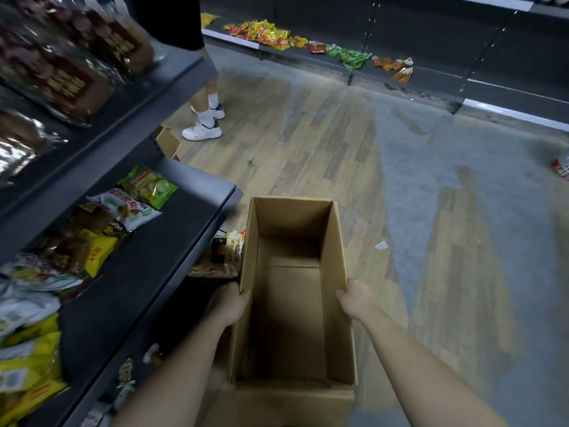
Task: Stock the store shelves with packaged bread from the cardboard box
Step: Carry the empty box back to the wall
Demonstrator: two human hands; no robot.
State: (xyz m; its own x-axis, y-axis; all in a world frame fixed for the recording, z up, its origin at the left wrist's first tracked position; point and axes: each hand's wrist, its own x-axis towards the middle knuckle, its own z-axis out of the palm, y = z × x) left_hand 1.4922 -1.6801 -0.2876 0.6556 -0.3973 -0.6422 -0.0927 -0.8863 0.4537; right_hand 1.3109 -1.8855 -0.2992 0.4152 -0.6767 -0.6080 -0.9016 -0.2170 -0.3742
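Cardboard is what both sets of fingers have closed on. My left hand [229,300] is hooked over the top edge of the left wall, fingertips curled just inside the rim. My right hand [354,298] clamps the right wall the same way, thumb tip inside and the other fingers hidden behind the panel. How hard either one squeezes I cannot tell from here.

Between them sits the cardboard box [334,257], open at the top and long end pointing away from me, its bare brown bottom showing. Whether it rests on the floor [308,134] or hangs a little above it I cannot tell.

Packaged bread [70,78] lies in clear wrappers on the upper shelf [172,75] to my left, the loaves blurred. On the lower shelf [184,217] beneath it lie snack packets [144,189] in green, white and yellow. More wrapped goods [226,248] sit low down, just beside the box's left wall.

Further off, a person's white shoes [201,131] stand at the end of the left shelving. Across the aisle, a far shelf [234,38] holds scattered red, yellow and green sachets [264,33].
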